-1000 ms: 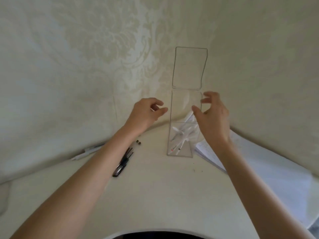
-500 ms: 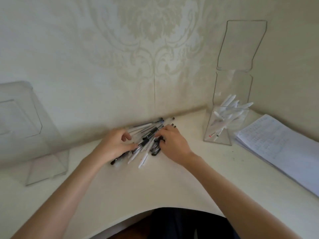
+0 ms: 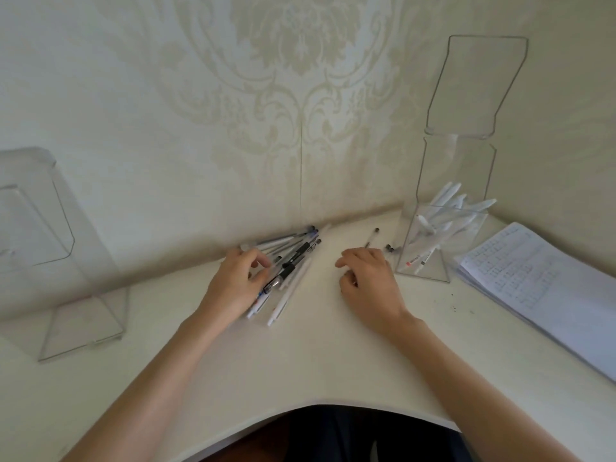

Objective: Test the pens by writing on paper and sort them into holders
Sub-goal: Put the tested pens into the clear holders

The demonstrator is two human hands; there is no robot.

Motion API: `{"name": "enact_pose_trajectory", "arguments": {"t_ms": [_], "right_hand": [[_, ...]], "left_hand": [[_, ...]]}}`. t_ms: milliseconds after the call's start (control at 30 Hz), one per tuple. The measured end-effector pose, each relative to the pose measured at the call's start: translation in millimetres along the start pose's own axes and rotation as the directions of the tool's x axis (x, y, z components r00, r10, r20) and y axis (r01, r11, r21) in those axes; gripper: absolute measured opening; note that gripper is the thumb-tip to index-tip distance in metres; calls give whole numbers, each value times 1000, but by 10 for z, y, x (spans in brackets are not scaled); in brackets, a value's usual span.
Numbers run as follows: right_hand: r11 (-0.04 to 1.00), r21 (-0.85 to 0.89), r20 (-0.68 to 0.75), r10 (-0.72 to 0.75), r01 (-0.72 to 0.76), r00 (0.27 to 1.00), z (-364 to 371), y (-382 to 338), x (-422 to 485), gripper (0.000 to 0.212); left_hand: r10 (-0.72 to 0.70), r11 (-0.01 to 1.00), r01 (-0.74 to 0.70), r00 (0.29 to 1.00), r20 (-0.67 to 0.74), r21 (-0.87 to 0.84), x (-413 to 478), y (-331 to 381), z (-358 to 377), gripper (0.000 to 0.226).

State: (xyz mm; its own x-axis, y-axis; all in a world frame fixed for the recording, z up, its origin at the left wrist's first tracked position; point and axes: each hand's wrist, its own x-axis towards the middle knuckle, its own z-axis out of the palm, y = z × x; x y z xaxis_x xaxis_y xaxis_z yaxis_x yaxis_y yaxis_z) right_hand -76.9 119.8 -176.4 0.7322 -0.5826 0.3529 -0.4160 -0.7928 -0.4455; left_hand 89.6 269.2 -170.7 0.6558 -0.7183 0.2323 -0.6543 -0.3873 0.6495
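A pile of black and white pens (image 3: pixel 293 261) lies on the white desk (image 3: pixel 300 361) against the wall. My left hand (image 3: pixel 233 285) lies over the pile's left side, fingers and thumb curled round several pens. My right hand (image 3: pixel 370 278) rests on the desk to the right of the pile, fingers loosely curled, holding nothing. A thin pen (image 3: pixel 372 237) lies just beyond its fingertips. On the right a clear holder (image 3: pixel 433 275) contains several white pens (image 3: pixel 443 211). A second clear holder (image 3: pixel 83 321) at the left shows no pens. Written paper (image 3: pixel 533 278) lies at the far right.
Small dark pen caps (image 3: pixel 390 248) lie beside the right holder. The patterned wall (image 3: pixel 300 95) runs close behind the pens and both holders. The desk's front edge curves inward near my body.
The view swung from the right holder to the pen pile. Half a second ago both hands were on the pile; my right hand has since drawn away to the right.
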Motion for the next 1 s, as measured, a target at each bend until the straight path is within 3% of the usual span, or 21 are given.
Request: {"name": "enact_pose_trajectory", "arguments": {"t_ms": [100,200,433,600,733,900,1000], "right_hand": [[978,85,109,-198,189,974,50,-168,28,53],[954,87,229,-299,286,926,165,-312,102,69],[970,-63,260,-210,234,942,79,-167,120,70],[978,-142,238,-115,152,964,25,-49,81,70],[966,-258,219,28,30,975,28,-16,63,61],[999,-50,211,22,-12,977,-14,-12,69,69],[999,46,0,10,-10,1000,-16,18,58,49]], "left_hand": [[-36,999,34,997,74,23,8,-5,2,17],[-64,998,63,988,141,11,2,-8,-10,34],[-92,996,89,983,156,25,0,-24,-18,32],[-61,997,62,998,-15,42,15,-15,56,26],[67,990,-51,990,-120,133,-50,91,57,14],[53,949,-53,999,7,311,-88,163,61,19],[46,935,-42,999,-3,352,-112,223,100,19]]}}
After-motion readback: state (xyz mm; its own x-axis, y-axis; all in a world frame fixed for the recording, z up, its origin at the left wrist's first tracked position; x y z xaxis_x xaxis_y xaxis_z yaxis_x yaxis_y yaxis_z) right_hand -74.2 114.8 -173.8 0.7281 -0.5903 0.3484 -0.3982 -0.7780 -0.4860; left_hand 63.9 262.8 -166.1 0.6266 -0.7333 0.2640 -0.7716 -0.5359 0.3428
